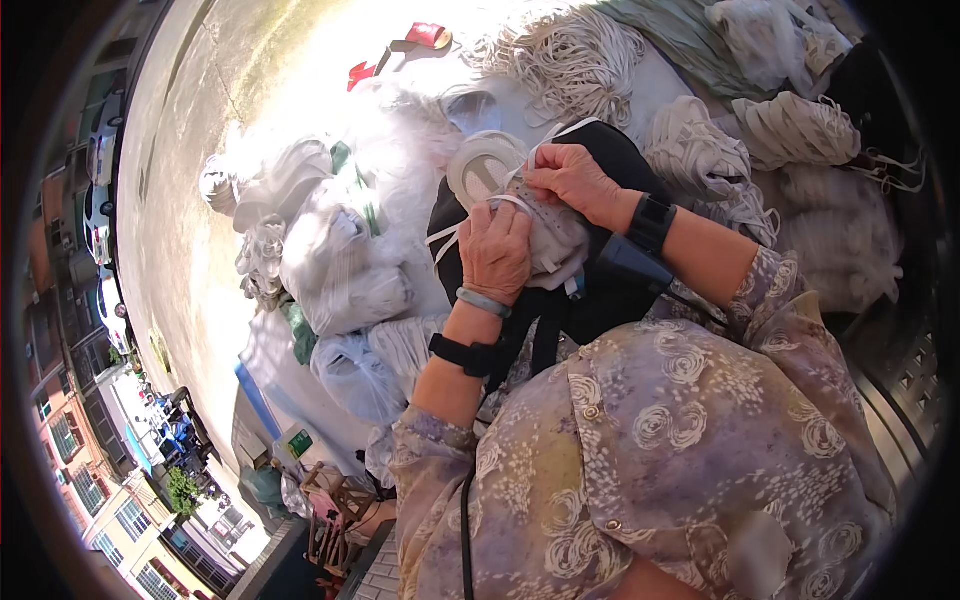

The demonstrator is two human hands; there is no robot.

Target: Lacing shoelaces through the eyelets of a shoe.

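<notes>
Floral sleeves [690, 420] lead up to both hands, where the left hand [495, 252] presses closed on a white mask [548, 235] over a black bag [600, 290] and the right hand [572, 180] pinches its strap [470, 222], with clear plastic bags [335, 270] of white masks at left and bundles of white elastic cord [570, 60] behind.
</notes>
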